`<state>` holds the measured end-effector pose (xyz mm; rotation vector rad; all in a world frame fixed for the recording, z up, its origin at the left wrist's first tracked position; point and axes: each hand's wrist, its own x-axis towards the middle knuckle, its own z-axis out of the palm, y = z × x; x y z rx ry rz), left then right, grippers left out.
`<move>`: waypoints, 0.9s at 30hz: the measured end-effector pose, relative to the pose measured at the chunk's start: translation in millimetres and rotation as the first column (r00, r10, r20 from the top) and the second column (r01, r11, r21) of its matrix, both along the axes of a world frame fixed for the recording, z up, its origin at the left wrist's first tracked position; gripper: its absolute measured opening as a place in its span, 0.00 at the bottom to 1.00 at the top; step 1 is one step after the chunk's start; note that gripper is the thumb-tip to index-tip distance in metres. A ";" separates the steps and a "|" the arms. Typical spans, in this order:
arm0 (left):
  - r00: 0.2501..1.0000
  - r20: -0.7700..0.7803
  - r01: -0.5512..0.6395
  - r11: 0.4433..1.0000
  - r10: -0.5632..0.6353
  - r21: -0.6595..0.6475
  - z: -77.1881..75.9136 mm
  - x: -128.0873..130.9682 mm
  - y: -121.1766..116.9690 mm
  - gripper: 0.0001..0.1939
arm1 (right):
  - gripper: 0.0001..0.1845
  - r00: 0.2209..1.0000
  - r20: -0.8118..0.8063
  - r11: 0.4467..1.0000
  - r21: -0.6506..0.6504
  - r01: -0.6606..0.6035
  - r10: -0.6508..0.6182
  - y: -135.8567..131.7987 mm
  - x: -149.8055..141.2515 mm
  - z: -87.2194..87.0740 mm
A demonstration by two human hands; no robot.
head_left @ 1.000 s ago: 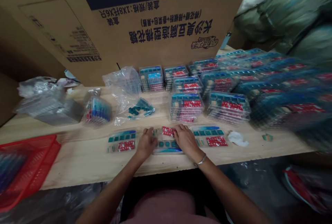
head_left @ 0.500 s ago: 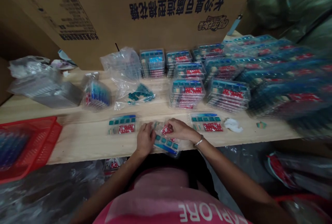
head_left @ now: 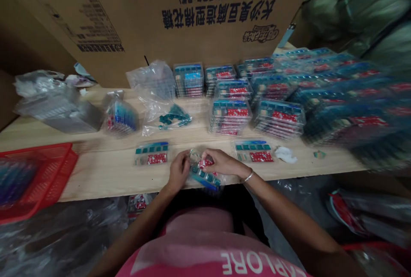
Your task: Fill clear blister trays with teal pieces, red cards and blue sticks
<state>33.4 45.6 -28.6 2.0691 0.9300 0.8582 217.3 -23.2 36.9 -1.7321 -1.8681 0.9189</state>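
Both my hands hold one clear plastic tray (head_left: pixel 205 177) of teal squares, a red packet and a blue pen, tilted at the front edge of the wooden table (head_left: pixel 105 172). My left hand (head_left: pixel 178 171) grips its left end. My right hand (head_left: pixel 221 162) pinches the red packet (head_left: pixel 204 163) at the tray's top. A filled tray (head_left: pixel 151 153) lies flat to the left, another filled tray (head_left: pixel 254 151) to the right.
Stacks of filled trays (head_left: pixel 230 117) cover the table's middle and right. A bag of loose teal pieces (head_left: pixel 167 118) and empty clear trays (head_left: pixel 61 112) lie left. A red basket (head_left: pixel 35 178) sits at far left. A big cardboard box (head_left: pixel 192 16) stands behind.
The middle tray was lifted off the table, drawn toward me and tilted. My right hand closed on the red packet.
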 end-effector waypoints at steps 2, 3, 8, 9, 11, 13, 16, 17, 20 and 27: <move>0.993 0.103 0.054 0.998 -0.050 -0.036 10.2 -3.3 6.6 0.16 | 0.10 0.983 0.183 0.985 0.168 -0.046 0.015 0.8 -6.0 23.1; 0.987 0.138 0.082 0.996 -0.077 -0.031 15.2 -6.3 9.4 0.19 | 0.09 0.954 0.301 0.964 0.254 -0.076 -0.004 -0.2 -10.7 31.9; 0.960 0.038 0.276 0.961 -0.276 0.001 23.5 -30.5 9.8 0.31 | 0.14 0.763 0.638 0.866 0.437 -0.243 -0.108 -20.2 -39.7 9.7; 0.951 -0.030 0.307 0.952 -0.307 0.010 21.4 -35.3 7.4 0.33 | 0.16 0.759 0.643 0.855 0.447 -0.264 -0.102 -26.1 -43.9 -5.1; 0.923 -0.168 0.359 0.932 -0.347 0.043 16.2 -42.7 2.0 0.34 | 0.20 0.775 0.626 0.846 0.458 -0.272 -0.090 -38.1 -49.3 -33.2; 0.895 -0.274 0.387 0.918 -0.352 0.086 12.4 -46.8 -2.0 0.33 | 0.20 0.794 0.604 0.845 0.460 -0.273 -0.072 -48.4 -50.2 -50.4; 0.883 -0.337 0.387 0.913 -0.326 0.131 12.4 -47.5 -3.5 0.29 | 0.18 0.813 0.583 0.835 0.453 -0.312 -0.013 -57.0 -43.8 -51.5; 0.883 -0.343 0.384 0.913 -0.320 0.137 13.4 -46.7 -3.1 0.28 | 0.17 0.822 0.569 0.820 0.464 -0.336 0.015 -58.1 -40.0 -47.9; 0.886 -0.347 0.375 0.916 -0.309 0.143 16.2 -43.8 -1.6 0.26 | 0.15 0.875 0.477 0.755 0.543 -0.366 0.080 -58.7 -26.5 -37.6; 0.913 -0.279 0.351 0.921 -0.297 0.169 13.8 -44.5 -1.1 0.32 | 0.14 0.955 0.055 0.811 0.542 0.218 -0.293 -59.5 -5.1 -49.5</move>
